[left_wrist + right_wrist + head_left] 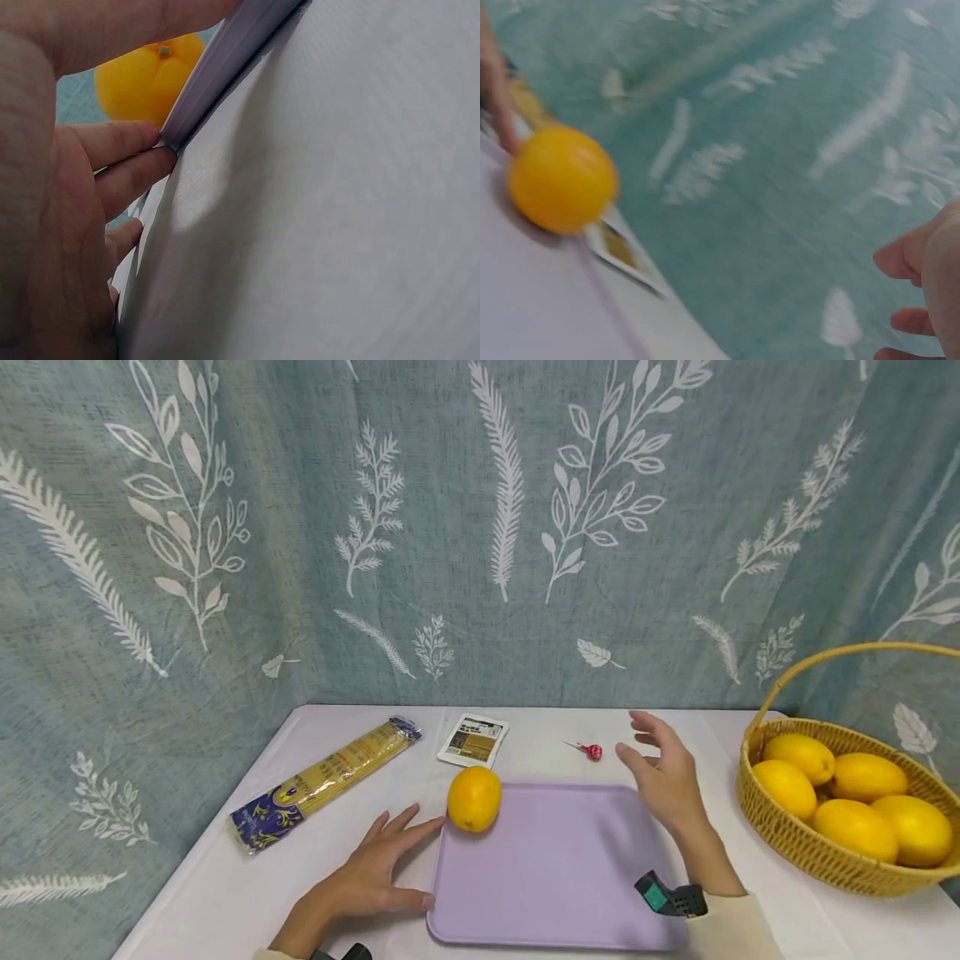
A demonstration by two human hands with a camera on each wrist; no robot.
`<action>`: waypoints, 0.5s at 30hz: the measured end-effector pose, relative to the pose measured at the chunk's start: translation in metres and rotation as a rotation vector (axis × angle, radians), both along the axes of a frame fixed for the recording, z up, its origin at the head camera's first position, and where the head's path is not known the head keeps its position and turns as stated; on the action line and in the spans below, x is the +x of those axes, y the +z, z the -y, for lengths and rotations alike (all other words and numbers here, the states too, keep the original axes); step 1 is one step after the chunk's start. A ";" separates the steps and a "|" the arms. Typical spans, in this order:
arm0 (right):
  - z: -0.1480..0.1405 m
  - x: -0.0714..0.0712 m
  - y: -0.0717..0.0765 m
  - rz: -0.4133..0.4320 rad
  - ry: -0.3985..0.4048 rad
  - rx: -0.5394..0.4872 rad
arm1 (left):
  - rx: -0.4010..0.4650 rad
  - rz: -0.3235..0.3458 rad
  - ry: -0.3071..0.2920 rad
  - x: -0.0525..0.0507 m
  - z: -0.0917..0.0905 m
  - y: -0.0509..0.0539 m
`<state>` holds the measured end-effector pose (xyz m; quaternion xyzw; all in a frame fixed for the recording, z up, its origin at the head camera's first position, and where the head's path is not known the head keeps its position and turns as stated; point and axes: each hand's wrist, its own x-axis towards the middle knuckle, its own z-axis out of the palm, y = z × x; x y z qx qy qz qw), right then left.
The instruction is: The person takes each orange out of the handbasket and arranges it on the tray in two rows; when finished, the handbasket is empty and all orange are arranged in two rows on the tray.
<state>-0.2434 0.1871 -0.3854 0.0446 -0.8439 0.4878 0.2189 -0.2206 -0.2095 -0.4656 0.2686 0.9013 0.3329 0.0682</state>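
Observation:
A purple tray (555, 868) lies on the white table, with one yellow-orange fruit (475, 799) at its back left corner. My left hand (375, 872) is spread at the tray's left side; its fingertips (161, 142) touch the tray's edge in the left wrist view, near the fruit (146, 82). Raised above the tray's back right corner, my right hand (663, 777) holds nothing, its fingers loosely bent. A red lollipop (594, 752) lies just left of that hand. In the right wrist view the fruit (564, 180) sits far from the right hand (930, 285).
A wicker basket (832, 868) with several yellow fruits stands at the right, its tall handle arching up. A long noodle packet (322, 785) lies at the left, and a small white packet (474, 740) behind the tray. A patterned curtain (480, 527) hangs behind the table.

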 end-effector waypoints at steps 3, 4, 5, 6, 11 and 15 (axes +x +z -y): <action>-0.022 0.001 0.003 0.004 -0.096 -0.001 | -0.001 0.008 -0.002 0.001 0.001 -0.001; -0.029 0.001 0.004 0.000 -0.127 0.002 | -0.001 0.009 -0.004 0.001 0.001 -0.001; -0.037 0.002 0.005 -0.006 -0.162 0.011 | -0.002 0.012 -0.002 0.001 0.001 -0.002; -0.044 0.001 0.005 -0.013 -0.195 0.023 | -0.004 0.012 -0.001 0.001 0.001 -0.002; -0.079 0.001 0.003 -0.037 -0.334 0.081 | 0.000 0.004 -0.001 0.000 0.001 -0.003; -0.100 0.001 -0.002 0.040 -0.410 0.108 | -0.003 -0.005 -0.003 -0.001 0.002 -0.003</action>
